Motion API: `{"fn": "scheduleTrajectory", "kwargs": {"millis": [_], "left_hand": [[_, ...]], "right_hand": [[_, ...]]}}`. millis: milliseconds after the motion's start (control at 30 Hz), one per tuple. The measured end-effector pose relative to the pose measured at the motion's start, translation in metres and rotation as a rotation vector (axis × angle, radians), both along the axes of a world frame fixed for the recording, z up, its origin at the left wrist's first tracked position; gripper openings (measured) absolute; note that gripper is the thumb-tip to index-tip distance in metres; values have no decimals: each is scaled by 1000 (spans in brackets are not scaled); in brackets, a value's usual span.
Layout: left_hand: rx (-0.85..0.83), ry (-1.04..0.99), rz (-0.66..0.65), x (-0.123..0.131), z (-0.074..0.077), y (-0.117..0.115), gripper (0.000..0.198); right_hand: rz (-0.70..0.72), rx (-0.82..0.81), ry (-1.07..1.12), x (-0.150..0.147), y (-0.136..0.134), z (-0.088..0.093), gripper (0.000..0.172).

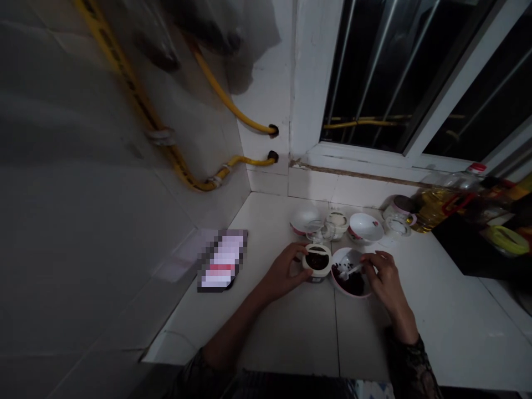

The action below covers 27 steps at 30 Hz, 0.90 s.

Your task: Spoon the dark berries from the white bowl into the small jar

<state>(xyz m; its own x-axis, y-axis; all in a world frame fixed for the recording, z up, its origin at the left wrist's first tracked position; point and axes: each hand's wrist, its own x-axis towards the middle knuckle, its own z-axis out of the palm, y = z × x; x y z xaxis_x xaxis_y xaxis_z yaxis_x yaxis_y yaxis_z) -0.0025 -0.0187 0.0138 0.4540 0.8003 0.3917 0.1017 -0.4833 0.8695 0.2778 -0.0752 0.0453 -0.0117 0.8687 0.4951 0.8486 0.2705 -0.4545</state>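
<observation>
My left hand is closed around the side of a small jar with a white rim and a flipped-up clear lid. Dark contents show through the jar's opening. Right beside it stands a white bowl with a pink rim, holding dark, loose bits. A small white spoon reaches into this bowl, its handle pinched in the fingers of my right hand. The spoon's tip rests over the dark bits on the bowl's left side. What exactly the dark bits are, I cannot tell.
Behind the jar stand a white bowl, a jar of pale powder and another white bowl. Farther right are a lidded jar, an oil bottle and a black box. A phone leans at the left wall.
</observation>
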Motion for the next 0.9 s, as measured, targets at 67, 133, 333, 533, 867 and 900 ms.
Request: {"fn": "scheduleTrajectory", "kwargs": {"millis": [67, 133, 333, 533, 867, 900], "left_hand": [[-1, 2, 0, 0, 0, 0, 29], [2, 11, 3, 0, 1, 0, 29], [8, 11, 4, 0, 0, 0, 29], [28, 11, -2, -1, -2, 1, 28], [16, 10, 3, 0, -1, 1, 29], [13, 9, 3, 0, -1, 1, 29]], "right_hand": [[-1, -60, 83, -9, -1, 1, 21], [-43, -102, 186, -15, -1, 2, 21], [-187, -186, 558, -11, -2, 4, 24], [-190, -181, 781, -8, 1, 7, 20], [-207, -150, 862, -9, 0, 6, 20], [-214, -151, 875, -9, 0, 7, 20]]}}
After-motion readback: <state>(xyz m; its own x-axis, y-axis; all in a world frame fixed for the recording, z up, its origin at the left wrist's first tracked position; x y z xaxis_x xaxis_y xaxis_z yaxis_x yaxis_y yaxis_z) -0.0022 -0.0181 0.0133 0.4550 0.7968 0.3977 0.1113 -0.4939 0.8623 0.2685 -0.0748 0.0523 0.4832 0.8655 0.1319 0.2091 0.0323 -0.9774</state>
